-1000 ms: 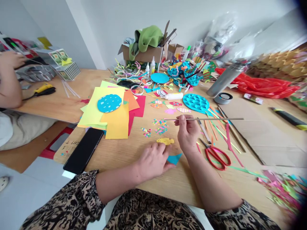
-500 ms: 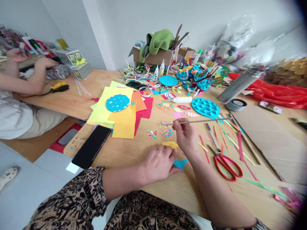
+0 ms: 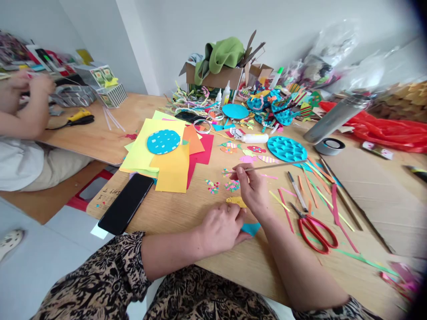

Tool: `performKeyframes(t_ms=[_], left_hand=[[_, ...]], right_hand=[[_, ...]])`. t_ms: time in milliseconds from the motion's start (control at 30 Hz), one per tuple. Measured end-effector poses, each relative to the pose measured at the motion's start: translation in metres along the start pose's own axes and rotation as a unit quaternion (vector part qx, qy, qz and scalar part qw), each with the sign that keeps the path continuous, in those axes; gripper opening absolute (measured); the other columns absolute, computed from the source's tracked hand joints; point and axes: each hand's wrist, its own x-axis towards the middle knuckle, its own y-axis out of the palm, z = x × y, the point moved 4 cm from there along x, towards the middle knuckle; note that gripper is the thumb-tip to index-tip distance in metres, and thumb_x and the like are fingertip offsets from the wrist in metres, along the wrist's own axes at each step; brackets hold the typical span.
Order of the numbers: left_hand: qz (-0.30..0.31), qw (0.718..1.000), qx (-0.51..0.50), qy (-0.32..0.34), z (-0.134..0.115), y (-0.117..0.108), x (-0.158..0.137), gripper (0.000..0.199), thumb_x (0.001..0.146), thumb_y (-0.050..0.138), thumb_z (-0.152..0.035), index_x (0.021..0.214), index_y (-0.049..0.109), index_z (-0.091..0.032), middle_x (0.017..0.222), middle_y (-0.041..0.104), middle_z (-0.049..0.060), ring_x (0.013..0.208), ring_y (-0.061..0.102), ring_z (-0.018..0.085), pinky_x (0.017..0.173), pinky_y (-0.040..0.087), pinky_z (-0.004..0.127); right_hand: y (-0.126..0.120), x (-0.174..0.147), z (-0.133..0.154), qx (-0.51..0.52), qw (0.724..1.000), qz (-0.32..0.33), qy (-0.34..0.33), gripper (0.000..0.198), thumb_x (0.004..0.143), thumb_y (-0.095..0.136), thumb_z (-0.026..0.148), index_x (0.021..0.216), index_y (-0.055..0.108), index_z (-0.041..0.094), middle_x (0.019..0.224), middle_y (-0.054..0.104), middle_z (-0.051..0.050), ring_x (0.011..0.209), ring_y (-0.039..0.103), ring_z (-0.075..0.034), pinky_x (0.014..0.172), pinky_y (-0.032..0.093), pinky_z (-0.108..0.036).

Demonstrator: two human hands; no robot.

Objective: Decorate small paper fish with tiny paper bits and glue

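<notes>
Stick (image 3: 276,165): held above the worktop (image 3: 187,213) in the right hand (image 3: 252,186), projecting on both sides. Thumb and fingers are closed on it in a pinch. It appears to be thin, straight wood or bamboo; I judge it light and fairly stiff, liable to snap under hard bending. Best held close to the working tip, as a pen would be.

Fish (image 3: 235,201): flat yellow cut-out, lying at the fingertips of the left hand (image 3: 222,226), its lower edge partly covered. Paper or thin card by its look; likely very light and easily creased, so best held down flat by an edge. The left fingers are bent; whether they grip or merely press, I cannot tell.

Scrap (image 3: 251,229): blue, matt, angular, partly hidden beside the left hand.

Surroundings: confetti (image 3: 232,186) in small loose heaps beyond the fish; a blue disc (image 3: 287,149) with raised, scalloped rows; scissors (image 3: 316,232) with smooth, looped red handles; narrow, limp-looking strips (image 3: 334,202); a metallic, cylindrical flask (image 3: 336,119).
</notes>
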Motion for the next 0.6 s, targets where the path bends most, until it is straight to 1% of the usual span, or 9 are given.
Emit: performKeyframes(t_ms=[67,133,300,367,433,533,600], left_hand=[[0.002,1.000,-0.003,-0.003,0.000,0.000,0.000,0.056,0.091,0.048,-0.057,0.126,0.049,-0.013,0.099,0.056,0.008,0.084,0.059,0.023,0.059,0.049,0.031],[0.007,1.000,-0.007,-0.004,0.000,0.000,0.000,0.056,0.092,0.047,-0.057,0.126,0.048,-0.013,0.101,0.056,0.009,0.082,0.060,0.022,0.057,0.048,0.030],[0.010,1.000,-0.015,-0.007,0.000,-0.002,0.000,0.046,0.092,0.047,-0.057,0.107,0.055,-0.014,0.101,0.058,0.010,0.080,0.062,0.021,0.055,0.048,0.028],[0.007,1.000,-0.015,-0.009,0.000,-0.003,-0.001,0.045,0.092,0.047,-0.058,0.102,0.055,-0.015,0.099,0.059,0.010,0.079,0.062,0.022,0.055,0.048,0.028],[0.001,1.000,-0.014,-0.011,0.000,-0.004,-0.001,0.044,0.092,0.048,-0.058,0.100,0.055,-0.015,0.097,0.061,0.010,0.077,0.063,0.022,0.054,0.048,0.028],[-0.010,1.000,-0.008,-0.013,-0.001,-0.004,-0.001,0.045,0.091,0.048,-0.058,0.098,0.055,-0.014,0.096,0.063,0.012,0.073,0.064,0.021,0.053,0.048,0.028],[-0.018,1.000,-0.003,-0.014,-0.001,-0.004,-0.001,0.046,0.091,0.047,-0.058,0.098,0.056,-0.014,0.096,0.064,0.013,0.071,0.065,0.022,0.051,0.048,0.028]], right_hand=[[-0.002,0.000,0.000,0.012,1.000,0.005,-0.012,0.027,0.099,0.039,0.040,0.103,0.057,0.021,0.083,0.068,-0.004,0.080,0.065,-0.017,0.075,0.049,-0.033],[-0.007,0.000,0.000,0.000,1.000,0.006,-0.027,0.025,0.100,0.038,0.038,0.109,0.056,0.023,0.090,0.070,-0.004,0.088,0.065,-0.018,0.083,0.047,-0.037],[-0.027,0.003,-0.002,-0.051,0.997,-0.017,-0.053,0.022,0.100,0.039,0.034,0.109,0.057,0.024,0.098,0.071,-0.006,0.099,0.062,-0.021,0.091,0.044,-0.041],[-0.035,0.004,-0.003,-0.056,0.995,-0.049,-0.066,0.021,0.100,0.040,0.034,0.107,0.057,0.024,0.097,0.071,-0.006,0.101,0.062,-0.021,0.094,0.043,-0.043],[-0.043,0.006,-0.004,-0.047,0.992,-0.097,-0.069,0.021,0.100,0.040,0.035,0.106,0.057,0.023,0.095,0.071,-0.005,0.099,0.064,-0.021,0.095,0.043,-0.044],[-0.052,0.006,-0.007,-0.031,0.982,-0.183,-0.042,0.024,0.100,0.039,0.037,0.103,0.058,0.021,0.083,0.071,-0.004,0.090,0.066,-0.020,0.091,0.045,-0.043],[-0.051,0.004,-0.007,-0.029,0.977,-0.211,-0.023,0.028,0.099,0.039,0.038,0.101,0.060,0.020,0.076,0.070,-0.004,0.086,0.066,-0.020,0.089,0.046,-0.042]])
